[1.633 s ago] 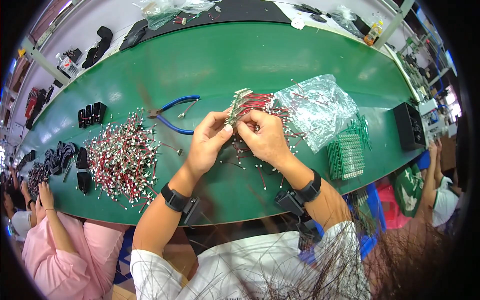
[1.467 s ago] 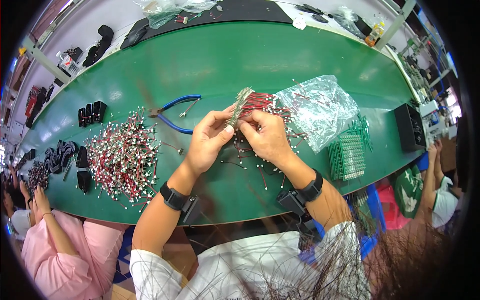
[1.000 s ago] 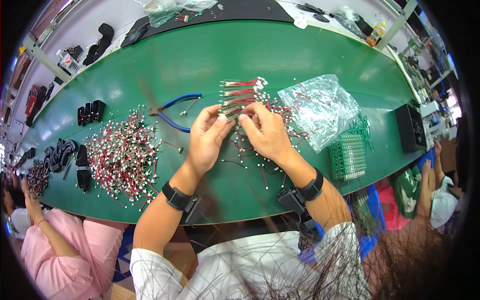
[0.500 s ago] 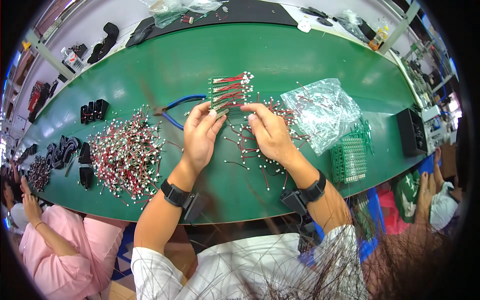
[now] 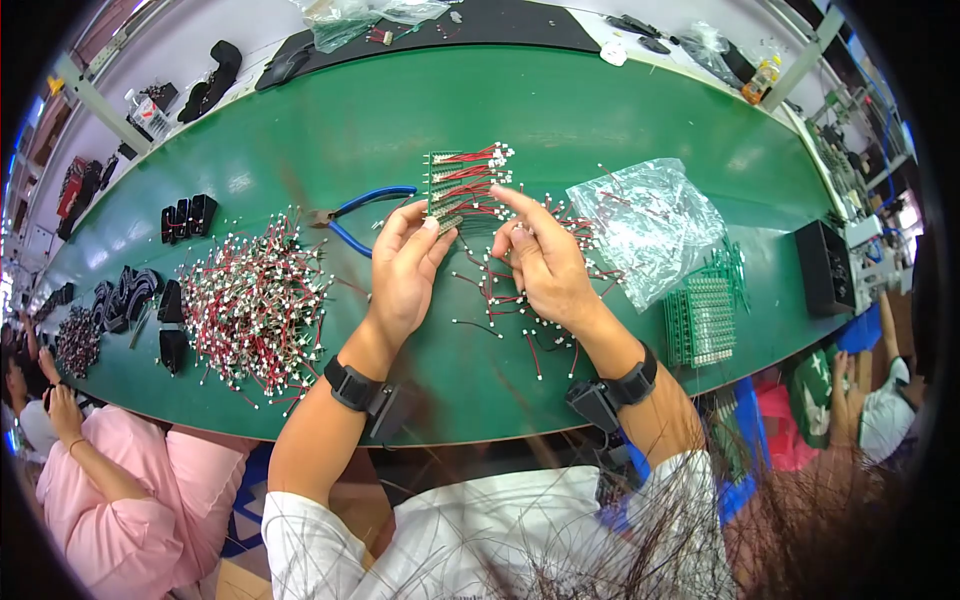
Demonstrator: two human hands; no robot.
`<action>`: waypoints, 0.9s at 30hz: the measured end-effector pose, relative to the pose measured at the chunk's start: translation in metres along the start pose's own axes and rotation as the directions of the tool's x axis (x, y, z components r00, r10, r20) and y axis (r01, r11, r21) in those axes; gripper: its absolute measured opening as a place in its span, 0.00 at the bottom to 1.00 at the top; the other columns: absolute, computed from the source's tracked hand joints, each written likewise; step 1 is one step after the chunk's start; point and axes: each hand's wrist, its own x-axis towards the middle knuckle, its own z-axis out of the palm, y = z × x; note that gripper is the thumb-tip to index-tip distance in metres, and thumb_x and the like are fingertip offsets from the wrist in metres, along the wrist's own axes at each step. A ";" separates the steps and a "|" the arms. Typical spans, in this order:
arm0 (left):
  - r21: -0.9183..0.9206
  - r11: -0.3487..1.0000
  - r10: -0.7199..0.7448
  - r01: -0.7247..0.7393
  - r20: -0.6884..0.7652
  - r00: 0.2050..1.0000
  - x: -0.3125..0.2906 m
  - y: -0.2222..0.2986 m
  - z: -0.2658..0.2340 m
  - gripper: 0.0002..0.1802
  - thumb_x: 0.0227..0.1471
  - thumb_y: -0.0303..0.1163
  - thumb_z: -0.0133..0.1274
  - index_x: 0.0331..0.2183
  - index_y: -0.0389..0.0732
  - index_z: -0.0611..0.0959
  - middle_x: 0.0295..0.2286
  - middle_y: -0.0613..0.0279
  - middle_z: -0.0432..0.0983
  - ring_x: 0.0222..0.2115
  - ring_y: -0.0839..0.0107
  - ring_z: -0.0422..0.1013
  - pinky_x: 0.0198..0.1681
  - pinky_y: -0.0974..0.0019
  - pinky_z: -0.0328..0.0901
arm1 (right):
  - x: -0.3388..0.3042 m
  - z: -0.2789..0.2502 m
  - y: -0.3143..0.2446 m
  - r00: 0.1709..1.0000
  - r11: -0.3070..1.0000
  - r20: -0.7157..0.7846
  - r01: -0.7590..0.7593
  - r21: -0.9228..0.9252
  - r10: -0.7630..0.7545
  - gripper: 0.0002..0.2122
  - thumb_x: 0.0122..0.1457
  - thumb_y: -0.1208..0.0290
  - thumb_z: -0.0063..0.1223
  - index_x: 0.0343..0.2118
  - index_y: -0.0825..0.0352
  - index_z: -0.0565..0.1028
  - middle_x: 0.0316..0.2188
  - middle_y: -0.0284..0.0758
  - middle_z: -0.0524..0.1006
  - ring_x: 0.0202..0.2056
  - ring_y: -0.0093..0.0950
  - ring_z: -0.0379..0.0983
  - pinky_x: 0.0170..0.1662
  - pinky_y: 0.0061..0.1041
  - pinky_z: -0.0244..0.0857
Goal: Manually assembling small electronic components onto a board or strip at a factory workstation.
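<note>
My left hand [image 5: 402, 268] is closed on the lower end of a green circuit board panel [image 5: 433, 180], pinching it between thumb and fingers. From the panel's white sockets, rows of red and black wire leads [image 5: 468, 173] with white plugs stick out to the right. My right hand [image 5: 550, 262] is just right of the panel, its index finger stretched toward the leads. Its thumb and other fingers are curled together, and what they hold, if anything, is hidden. Loose wire leads [image 5: 535, 340] lie under and around this hand.
A big heap of wire leads [image 5: 255, 310] lies left, near blue-handled cutters [image 5: 352, 240]. At right are a clear plastic bag [image 5: 650, 230], stacked green circuit boards [image 5: 700, 320] and a black bin [image 5: 823, 270]. Small black boxes [image 5: 190, 218] stand left. A person in pink [image 5: 130, 500] sits at left.
My right index finger has straightened and moved up toward the plugs, while the thumb has bent in against the other fingers. My left hand still holds the panel in nearly the same place.
</note>
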 end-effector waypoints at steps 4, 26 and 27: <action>0.006 1.000 0.007 -0.007 0.005 1.000 0.000 0.000 0.001 0.19 0.60 0.29 0.47 0.51 0.33 0.68 0.47 0.56 0.71 0.50 0.67 0.69 0.57 0.60 0.63 | 0.004 0.002 0.011 0.993 0.996 -0.082 0.091 0.025 -0.088 0.15 0.67 0.74 0.38 0.55 0.70 0.63 0.30 0.32 0.74 0.23 0.14 0.62 0.28 0.14 0.60; -0.029 0.998 -0.060 0.065 0.148 0.987 -0.009 0.000 0.011 0.19 0.57 0.23 0.46 0.51 0.33 0.69 0.47 0.58 0.69 0.50 0.68 0.67 0.57 0.61 0.61 | -0.007 0.013 -0.002 0.995 0.980 -0.061 0.065 -0.189 -0.078 0.04 0.59 0.76 0.52 0.30 0.71 0.76 0.21 0.29 0.75 0.22 0.14 0.66 0.24 0.18 0.60; -0.029 0.997 -0.063 0.068 0.151 0.987 -0.009 0.000 0.012 0.19 0.57 0.23 0.46 0.51 0.33 0.69 0.47 0.58 0.69 0.50 0.68 0.67 0.57 0.61 0.61 | -0.006 0.013 -0.002 0.995 0.980 -0.066 0.063 -0.190 -0.077 0.04 0.59 0.76 0.52 0.30 0.71 0.76 0.21 0.29 0.75 0.22 0.14 0.66 0.24 0.18 0.60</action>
